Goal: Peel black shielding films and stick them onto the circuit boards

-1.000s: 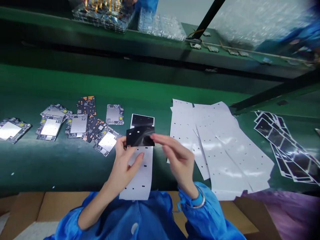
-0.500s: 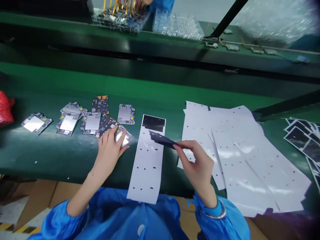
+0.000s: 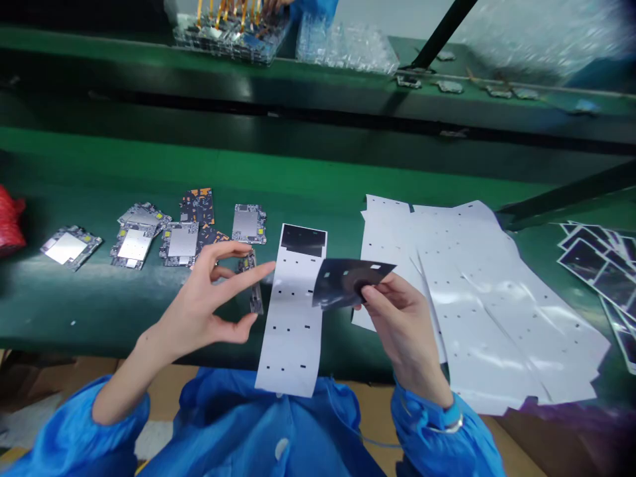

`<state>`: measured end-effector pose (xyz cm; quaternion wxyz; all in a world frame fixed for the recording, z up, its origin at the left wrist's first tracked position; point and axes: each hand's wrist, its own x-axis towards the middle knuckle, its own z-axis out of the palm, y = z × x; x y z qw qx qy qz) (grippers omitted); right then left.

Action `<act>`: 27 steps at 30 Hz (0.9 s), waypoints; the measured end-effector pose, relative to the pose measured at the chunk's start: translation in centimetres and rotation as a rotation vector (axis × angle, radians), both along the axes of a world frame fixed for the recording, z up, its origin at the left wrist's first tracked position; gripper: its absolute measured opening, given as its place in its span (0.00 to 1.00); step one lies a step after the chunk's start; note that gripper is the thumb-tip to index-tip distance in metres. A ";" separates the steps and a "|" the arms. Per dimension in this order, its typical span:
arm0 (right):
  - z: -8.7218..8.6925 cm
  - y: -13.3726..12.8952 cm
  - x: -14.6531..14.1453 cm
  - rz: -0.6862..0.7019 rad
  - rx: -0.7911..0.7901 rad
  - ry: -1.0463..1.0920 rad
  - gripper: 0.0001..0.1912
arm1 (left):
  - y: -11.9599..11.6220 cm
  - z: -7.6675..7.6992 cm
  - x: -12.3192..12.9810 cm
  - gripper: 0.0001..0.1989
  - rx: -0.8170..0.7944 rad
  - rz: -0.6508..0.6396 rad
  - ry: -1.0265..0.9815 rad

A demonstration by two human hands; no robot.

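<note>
Between the thumb and fingers of my left hand (image 3: 209,298) a circuit board (image 3: 254,285) is held on edge, tilted up above the table. My right hand (image 3: 400,315) pinches a black film sticker (image 3: 342,281) with small cut-outs at its right end. Beneath and between the hands lies a long white backing sheet (image 3: 293,331), with one black sticker (image 3: 304,239) at its far end and small dark marks along the rest. A single circuit board (image 3: 248,224) lies flat just beyond my left hand.
Several circuit boards (image 3: 181,242) lie at the left, near a red wrapped bundle (image 3: 8,222). Large white sheets (image 3: 477,298) spread over the right side, with black sticker sheets (image 3: 596,268) farther right. A shelf (image 3: 318,86) at the back bears clear trays (image 3: 348,50).
My left hand has picked up the circuit board from the table and turned it on edge. My right hand has moved slightly right and turned the black sticker to show its flat face.
</note>
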<state>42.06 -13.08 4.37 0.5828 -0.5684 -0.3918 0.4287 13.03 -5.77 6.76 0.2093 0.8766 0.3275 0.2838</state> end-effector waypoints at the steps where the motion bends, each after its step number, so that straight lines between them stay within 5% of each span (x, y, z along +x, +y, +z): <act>1: 0.3 -0.1 -0.3 0.011 0.009 0.016 0.18 | -0.5 0.2 0.1 0.24 -0.028 0.009 -0.129; 5: 2.2 -0.3 -2.0 0.074 0.067 -0.002 0.14 | -2.7 -0.4 1.4 0.15 -0.266 0.034 -0.535; 8: 4.1 -0.3 -3.3 0.128 0.151 -0.080 0.11 | -3.6 -0.5 2.3 0.19 -0.370 0.022 -0.577; 16: 6.1 -1.1 -3.8 0.181 0.196 -0.273 0.05 | -4.2 0.6 1.8 0.36 -0.166 0.175 -0.529; 27: 6.3 -1.7 -3.3 0.207 0.142 -0.189 0.12 | -3.4 -0.3 3.0 0.41 -0.070 -0.069 -0.740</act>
